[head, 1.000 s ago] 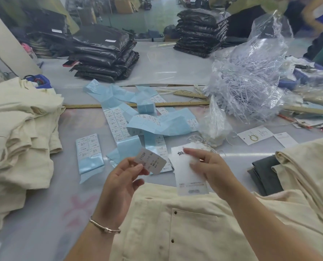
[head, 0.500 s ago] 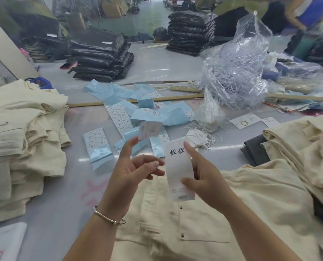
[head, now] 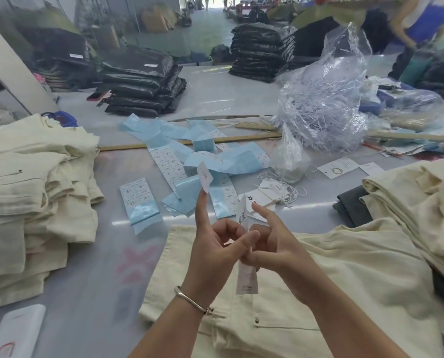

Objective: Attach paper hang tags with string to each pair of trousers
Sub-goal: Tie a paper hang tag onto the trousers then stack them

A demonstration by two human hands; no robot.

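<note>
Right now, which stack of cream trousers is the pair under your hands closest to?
The stack on the right: the pair under the hands runs up against it. The taller stack on the left sits apart, with bare grey table between.

Both hands [head: 244,244] pinch hang tag [head: 246,276] over trousers [head: 345,285].
</note>
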